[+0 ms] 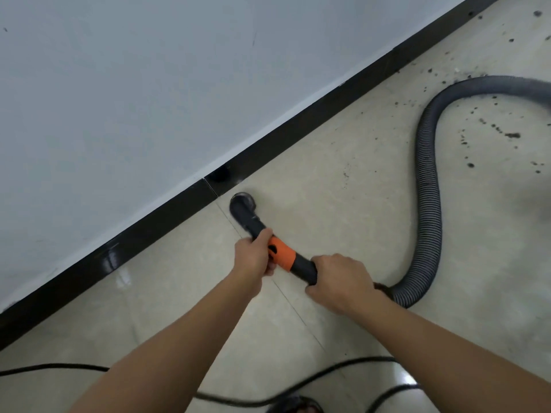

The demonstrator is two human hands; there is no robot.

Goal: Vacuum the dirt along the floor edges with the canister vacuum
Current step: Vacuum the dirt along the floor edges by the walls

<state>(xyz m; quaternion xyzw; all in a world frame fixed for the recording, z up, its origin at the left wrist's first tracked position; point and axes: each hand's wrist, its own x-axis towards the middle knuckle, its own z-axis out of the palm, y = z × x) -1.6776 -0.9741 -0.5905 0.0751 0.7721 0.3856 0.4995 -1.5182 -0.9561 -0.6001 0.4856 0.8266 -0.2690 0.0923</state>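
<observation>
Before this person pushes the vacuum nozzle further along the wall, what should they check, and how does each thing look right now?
1. Both hands gripping the wand: left hand beside the orange collar, right hand behind it: ok.
2. Nozzle close to the black baseboard: ok.
3. Dirt remaining further along, near the hose: not ok.
4. Hose free of kinks: ok, loose curve.
5. Power cord clear of the feet: not ok, it lies across the floor close to the person.
6. Suction running: cannot tell.
</observation>
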